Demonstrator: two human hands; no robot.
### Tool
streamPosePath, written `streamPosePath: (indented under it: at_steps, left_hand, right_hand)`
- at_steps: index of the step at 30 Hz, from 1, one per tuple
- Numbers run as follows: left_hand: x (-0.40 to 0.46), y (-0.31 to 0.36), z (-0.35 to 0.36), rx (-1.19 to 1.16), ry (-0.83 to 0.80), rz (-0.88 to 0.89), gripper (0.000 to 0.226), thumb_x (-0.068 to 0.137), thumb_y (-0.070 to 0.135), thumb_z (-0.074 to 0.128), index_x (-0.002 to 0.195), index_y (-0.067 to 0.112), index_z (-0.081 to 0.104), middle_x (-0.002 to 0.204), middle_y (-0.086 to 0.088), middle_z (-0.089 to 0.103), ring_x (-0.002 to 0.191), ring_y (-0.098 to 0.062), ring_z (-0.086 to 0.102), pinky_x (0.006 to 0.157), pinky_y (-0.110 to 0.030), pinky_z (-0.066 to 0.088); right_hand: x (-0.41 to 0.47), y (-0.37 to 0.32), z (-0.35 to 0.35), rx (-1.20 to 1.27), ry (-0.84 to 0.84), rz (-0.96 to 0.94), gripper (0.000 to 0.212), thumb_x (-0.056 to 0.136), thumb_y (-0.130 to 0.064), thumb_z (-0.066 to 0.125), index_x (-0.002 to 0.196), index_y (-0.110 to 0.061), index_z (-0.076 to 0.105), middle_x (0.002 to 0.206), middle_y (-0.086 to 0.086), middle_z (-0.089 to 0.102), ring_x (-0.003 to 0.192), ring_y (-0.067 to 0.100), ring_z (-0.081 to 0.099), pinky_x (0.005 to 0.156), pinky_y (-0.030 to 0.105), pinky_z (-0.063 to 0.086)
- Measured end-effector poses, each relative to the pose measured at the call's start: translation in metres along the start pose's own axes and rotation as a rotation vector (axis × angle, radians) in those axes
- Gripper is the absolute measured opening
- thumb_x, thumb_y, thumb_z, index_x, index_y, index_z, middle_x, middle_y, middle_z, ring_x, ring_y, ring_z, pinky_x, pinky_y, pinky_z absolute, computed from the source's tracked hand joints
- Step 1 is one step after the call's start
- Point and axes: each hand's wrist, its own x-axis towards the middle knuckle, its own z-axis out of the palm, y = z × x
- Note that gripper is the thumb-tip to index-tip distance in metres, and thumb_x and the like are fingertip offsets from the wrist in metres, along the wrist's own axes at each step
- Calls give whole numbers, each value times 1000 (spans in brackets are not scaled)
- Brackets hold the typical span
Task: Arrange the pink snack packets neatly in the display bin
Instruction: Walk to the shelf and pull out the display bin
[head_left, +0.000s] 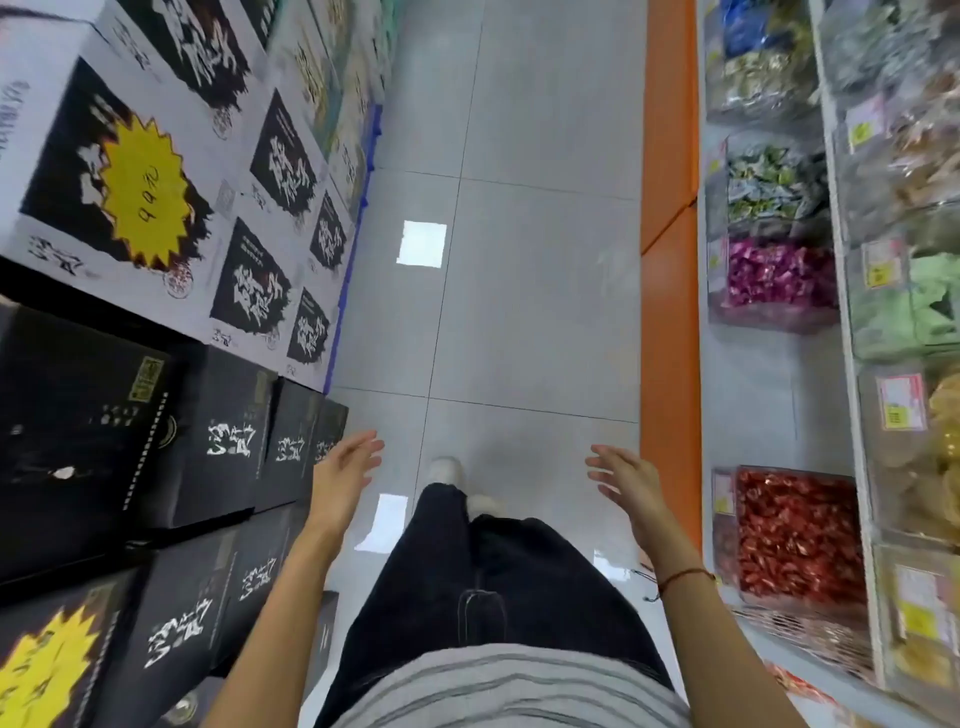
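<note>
I stand in a shop aisle and look down at the grey tiled floor. A clear display bin (717, 291) on the right shelving holds a heap of pink snack packets (769, 275), some way ahead of me. My left hand (345, 475) hangs in front of me over the floor, fingers straight and spread, holding nothing. My right hand (626, 480) is held out likewise, fingers relaxed and empty, a thin red cord on its wrist. Neither hand touches the bin or any packet.
Stacked white and black boxes (223, 447) with yellow starburst price tags line the left side. On the right, an orange shelf base (670, 322) carries clear bins of green (769, 182), red (795, 535) and other sweets. The tiled floor (519, 291) runs ahead between them.
</note>
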Motion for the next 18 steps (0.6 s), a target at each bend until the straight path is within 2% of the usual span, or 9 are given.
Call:
streamPosePath:
  at_steps: [3, 7, 11, 15, 18]
  left_hand:
    - [22, 16, -4, 17, 23, -23, 19, 97, 21, 51, 113, 19, 60, 108, 2, 66, 94, -6, 62, 78, -21, 46]
    - [64, 53, -3, -3, 29, -53, 19, 97, 19, 51, 114, 16, 59, 110, -1, 66, 98, -13, 63, 88, -30, 47]
    - [114, 107, 3, -2, 30, -23, 23, 97, 18, 50, 118, 13, 58, 112, -3, 63, 96, -15, 60, 86, -30, 45]
    - [168, 175, 25, 3, -43, 30, 26, 98, 20, 48, 121, 13, 56, 114, -1, 62, 103, -16, 59, 92, -32, 44]
    - [204, 225, 46, 27, -73, 92, 28, 98, 22, 48, 123, 12, 56, 112, 0, 63, 102, -14, 60, 89, -29, 44]
  right_hand:
    - [24, -35, 8, 1, -3, -36, 16, 94, -22, 55, 105, -12, 63, 97, 4, 66, 87, 17, 62, 83, 29, 48]
    - [57, -87, 28, 27, 2, -60, 16, 95, -19, 54, 104, -11, 64, 98, 7, 66, 89, 20, 61, 84, 30, 47]
    - [81, -124, 47, 25, -9, -63, 15, 95, -20, 54, 102, -14, 65, 99, 7, 67, 88, 20, 62, 79, 27, 49]
    - [111, -159, 49, 64, 57, -23, 18, 95, -20, 53, 107, -12, 65, 100, 7, 67, 90, 19, 62, 85, 31, 50]
    - [139, -193, 40, 89, 119, -7, 22, 96, -21, 52, 111, -10, 63, 103, 8, 65, 94, 21, 62, 89, 33, 50]
